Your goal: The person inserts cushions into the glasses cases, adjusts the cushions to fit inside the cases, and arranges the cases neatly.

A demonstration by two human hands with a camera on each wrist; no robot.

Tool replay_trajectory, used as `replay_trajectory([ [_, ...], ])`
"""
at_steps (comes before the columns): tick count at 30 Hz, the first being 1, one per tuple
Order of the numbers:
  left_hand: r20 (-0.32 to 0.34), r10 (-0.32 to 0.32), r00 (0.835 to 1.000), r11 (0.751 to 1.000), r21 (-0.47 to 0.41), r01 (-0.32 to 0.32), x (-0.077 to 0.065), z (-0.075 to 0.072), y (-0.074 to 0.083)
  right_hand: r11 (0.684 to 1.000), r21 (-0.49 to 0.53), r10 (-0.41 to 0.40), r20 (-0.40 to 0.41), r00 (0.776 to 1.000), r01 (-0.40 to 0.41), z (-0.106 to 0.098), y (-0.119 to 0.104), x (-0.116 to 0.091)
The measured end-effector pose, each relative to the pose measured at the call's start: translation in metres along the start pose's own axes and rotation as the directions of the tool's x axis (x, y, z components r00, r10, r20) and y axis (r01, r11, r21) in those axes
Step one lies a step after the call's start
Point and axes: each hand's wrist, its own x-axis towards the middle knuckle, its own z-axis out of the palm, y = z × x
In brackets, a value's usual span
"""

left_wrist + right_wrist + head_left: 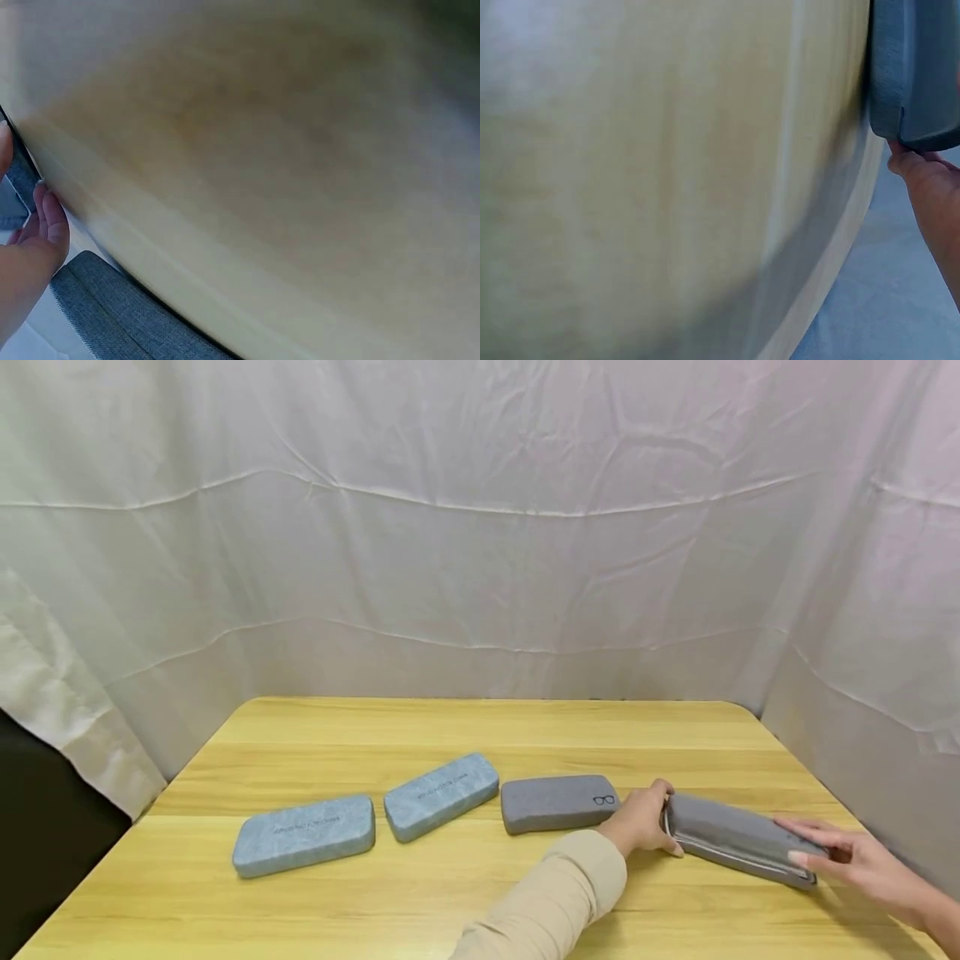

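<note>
At the right of the head view, a grey glasses case (738,831) lies at a slant between both hands, its front seam showing as a pale line. My left hand (643,818) grips its left end, fingers at the far side and thumb at the near corner. Around the right end, my right hand (855,860) has its thumb on the front edge and fingers over the top. The right wrist view shows that hand (930,176) at the end of the case (919,75). Just left of my left hand rests another grey glasses case (555,802) with a glasses drawing, its right corner near the wrist.
Two light blue glasses cases lie further left, one (442,795) tilted near the middle and one (306,835) at the left. All rest on a yellow wood-grain table (360,918). White curtains (480,568) hang behind and at the sides.
</note>
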Motion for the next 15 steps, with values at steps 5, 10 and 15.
replay_trajectory([
  [5,0.011,-0.021,1.0,1.0,0.001,0.021,0.0,0.001,0.002,0.992,-0.115,-0.071,-0.121,0.99,0.057,0.007,0.001,-0.003],
  [10,0.008,-0.038,0.999,0.999,-0.007,0.038,-0.003,0.001,0.004,0.985,-0.152,-0.103,-0.156,0.982,0.079,0.011,0.001,-0.003],
  [15,-0.003,-0.048,0.999,0.999,0.027,0.048,-0.004,0.001,0.007,0.981,-0.111,-0.181,-0.194,0.964,0.162,0.017,0.001,-0.003],
])
